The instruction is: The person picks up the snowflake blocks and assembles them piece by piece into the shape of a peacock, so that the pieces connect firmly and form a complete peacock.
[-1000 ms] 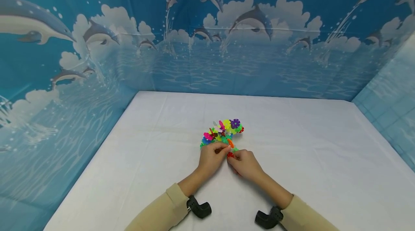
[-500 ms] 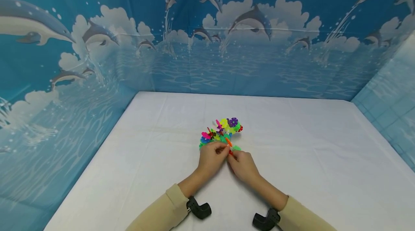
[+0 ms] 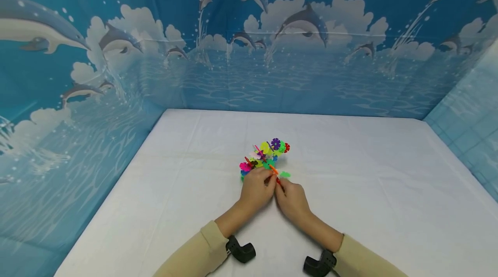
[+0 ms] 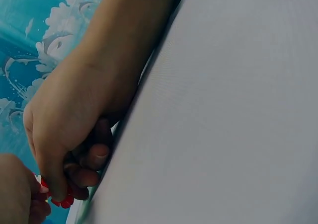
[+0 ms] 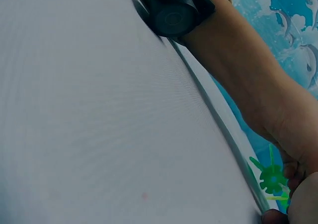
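A cluster of interlocking plastic snowflake discs (image 3: 266,147) in many colours stands over the table just beyond both hands. My left hand (image 3: 256,188) grips the near end of this cluster, fingertips close to an orange disc (image 3: 274,169). Between thumb and finger my right hand (image 3: 292,199) pinches a red disc (image 3: 278,180), seen nearly edge-on where the fingertips of both hands meet. Red petals (image 4: 64,201) also show by the left fingertips in the left wrist view. A light green disc (image 3: 285,174) sits just past the right fingers. The hands hide the cluster's lower part.
A white cloth covers the table (image 3: 350,182). Blue dolphin-print curtains (image 3: 303,74) rise at its back and sides. Black wrist cameras (image 3: 241,250) are strapped at both beige sleeves, close over the cloth.
The red disc has turned from showing its face to nearly edge-on. My right hand has drawn slightly closer to the left, and the cluster's far end has swung a little left and away.
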A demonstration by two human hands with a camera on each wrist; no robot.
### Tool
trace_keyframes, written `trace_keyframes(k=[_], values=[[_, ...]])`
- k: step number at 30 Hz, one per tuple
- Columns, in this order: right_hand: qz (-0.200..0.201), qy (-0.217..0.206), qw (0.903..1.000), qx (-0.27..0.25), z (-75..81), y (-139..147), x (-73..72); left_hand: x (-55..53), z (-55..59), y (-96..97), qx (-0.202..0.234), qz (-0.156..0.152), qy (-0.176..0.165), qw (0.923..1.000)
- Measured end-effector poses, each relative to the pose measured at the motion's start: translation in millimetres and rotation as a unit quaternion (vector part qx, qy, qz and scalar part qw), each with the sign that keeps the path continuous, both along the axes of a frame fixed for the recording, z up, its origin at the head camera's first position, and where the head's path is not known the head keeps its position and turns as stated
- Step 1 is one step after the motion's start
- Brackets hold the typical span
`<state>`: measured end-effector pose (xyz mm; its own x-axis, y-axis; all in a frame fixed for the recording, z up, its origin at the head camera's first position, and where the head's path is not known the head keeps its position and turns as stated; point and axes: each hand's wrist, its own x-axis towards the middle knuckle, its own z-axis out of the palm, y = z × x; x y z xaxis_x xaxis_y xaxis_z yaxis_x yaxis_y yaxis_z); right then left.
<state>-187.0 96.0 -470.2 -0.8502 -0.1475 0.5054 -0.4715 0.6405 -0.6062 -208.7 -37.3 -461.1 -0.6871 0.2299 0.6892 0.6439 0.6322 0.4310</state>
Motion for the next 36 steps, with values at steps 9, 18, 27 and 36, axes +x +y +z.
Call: trace_keyframes(k=[9,18,27,36], values=[[0.005,-0.075,0.9972,0.008,4.5,4,1.0,1.7,-7.3,-2.9,-0.024,-0.017,-0.010,0.9995],[0.043,-0.175,0.9829,0.038,24.6,23,6.9,1.9,-4.1,-10.2,-0.094,-0.045,0.015,0.9945],[0.005,-0.150,0.9886,0.013,47.3,61,-6.5,-1.2,-0.3,-30.8,-0.090,-0.047,-0.030,0.9944],[0.071,-0.134,0.9884,0.006,32.0,68,-46.9,-7.4,1.0,-58.9,0.041,0.058,-0.182,0.9807]])
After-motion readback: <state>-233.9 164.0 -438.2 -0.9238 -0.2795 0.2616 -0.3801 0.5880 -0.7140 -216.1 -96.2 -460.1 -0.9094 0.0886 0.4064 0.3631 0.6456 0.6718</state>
